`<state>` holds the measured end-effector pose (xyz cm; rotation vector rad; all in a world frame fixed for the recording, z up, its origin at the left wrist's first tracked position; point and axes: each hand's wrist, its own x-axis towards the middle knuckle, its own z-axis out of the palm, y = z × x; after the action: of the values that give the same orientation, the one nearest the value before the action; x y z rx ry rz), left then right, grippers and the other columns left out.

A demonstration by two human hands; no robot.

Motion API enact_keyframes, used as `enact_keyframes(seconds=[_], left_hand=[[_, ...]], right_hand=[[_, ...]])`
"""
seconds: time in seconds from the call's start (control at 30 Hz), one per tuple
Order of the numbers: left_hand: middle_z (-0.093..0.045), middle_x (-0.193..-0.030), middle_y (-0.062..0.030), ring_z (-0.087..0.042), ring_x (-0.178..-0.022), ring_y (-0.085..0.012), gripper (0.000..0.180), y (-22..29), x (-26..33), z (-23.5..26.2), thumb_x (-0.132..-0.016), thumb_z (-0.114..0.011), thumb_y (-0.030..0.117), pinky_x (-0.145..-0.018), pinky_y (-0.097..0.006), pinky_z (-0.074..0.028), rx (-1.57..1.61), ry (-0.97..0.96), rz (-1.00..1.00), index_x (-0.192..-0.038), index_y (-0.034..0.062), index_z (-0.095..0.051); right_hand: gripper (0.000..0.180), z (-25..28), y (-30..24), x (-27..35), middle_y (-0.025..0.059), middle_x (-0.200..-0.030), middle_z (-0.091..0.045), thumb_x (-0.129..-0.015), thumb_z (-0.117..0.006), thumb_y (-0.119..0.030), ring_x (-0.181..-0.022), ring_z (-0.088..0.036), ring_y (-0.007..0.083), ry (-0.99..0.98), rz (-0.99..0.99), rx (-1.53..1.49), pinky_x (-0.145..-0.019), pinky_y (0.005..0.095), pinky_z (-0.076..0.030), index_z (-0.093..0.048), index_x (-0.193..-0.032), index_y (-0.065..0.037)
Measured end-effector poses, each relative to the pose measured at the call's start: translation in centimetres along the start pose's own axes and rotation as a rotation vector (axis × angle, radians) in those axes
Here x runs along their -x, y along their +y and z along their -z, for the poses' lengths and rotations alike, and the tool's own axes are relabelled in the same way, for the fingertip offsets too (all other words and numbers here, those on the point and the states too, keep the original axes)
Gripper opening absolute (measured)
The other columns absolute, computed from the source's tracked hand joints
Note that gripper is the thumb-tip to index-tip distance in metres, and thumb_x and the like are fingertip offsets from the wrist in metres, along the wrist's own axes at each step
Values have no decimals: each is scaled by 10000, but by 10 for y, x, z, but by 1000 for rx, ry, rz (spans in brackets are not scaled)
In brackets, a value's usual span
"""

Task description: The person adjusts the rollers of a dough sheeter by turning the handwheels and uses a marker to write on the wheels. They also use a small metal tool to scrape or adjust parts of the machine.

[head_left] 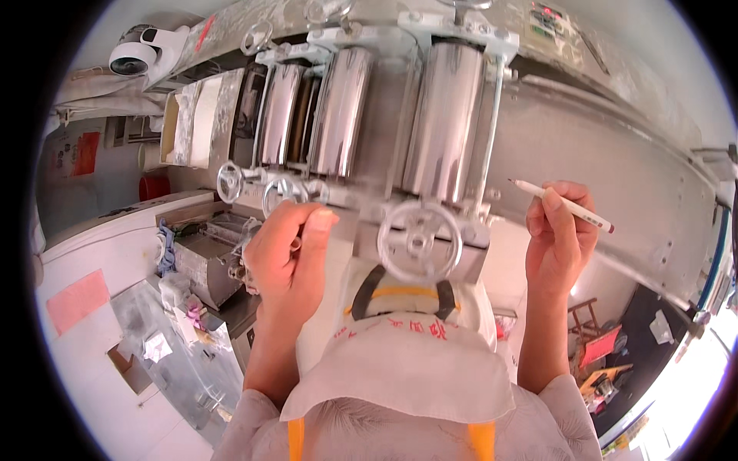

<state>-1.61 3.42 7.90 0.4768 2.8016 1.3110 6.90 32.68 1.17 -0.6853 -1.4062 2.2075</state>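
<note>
My right hand (560,242) grips a slim white marker pen (578,210) with a dark red end, between thumb and fingers. The pen's tip points left, over the flat metal bed (565,146) of a roller machine. Curled closed, with thumb and forefinger together, my left hand (288,257) is raised beside a small metal handwheel (283,196); whatever lies between those fingertips is too small to make out. Between my hands stands a larger spoked handwheel (419,241), in front of a wide polished roller (446,119).
Two more shiny rollers stand to the left, one a wide roller (344,111) and one a narrower roller (282,114). A white camera (137,55) sits at the far left. Below left is a grey cluttered tabletop (173,346). A wooden stool (586,319) stands at the lower right.
</note>
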Motion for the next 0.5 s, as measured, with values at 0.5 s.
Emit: enact_keyframes(seconds=[0.5], left_hand=[[-562, -748, -13, -425, -588, -111, 271, -57, 62, -27, -884, -893, 53, -505, -273, -361, 168, -176, -266, -921, 64, -624]], right_hand=[[132, -32, 33, 128, 86, -915, -753, -941, -744, 66, -741, -648, 92, 55, 234, 358, -663, 243, -512, -709, -1067, 51]])
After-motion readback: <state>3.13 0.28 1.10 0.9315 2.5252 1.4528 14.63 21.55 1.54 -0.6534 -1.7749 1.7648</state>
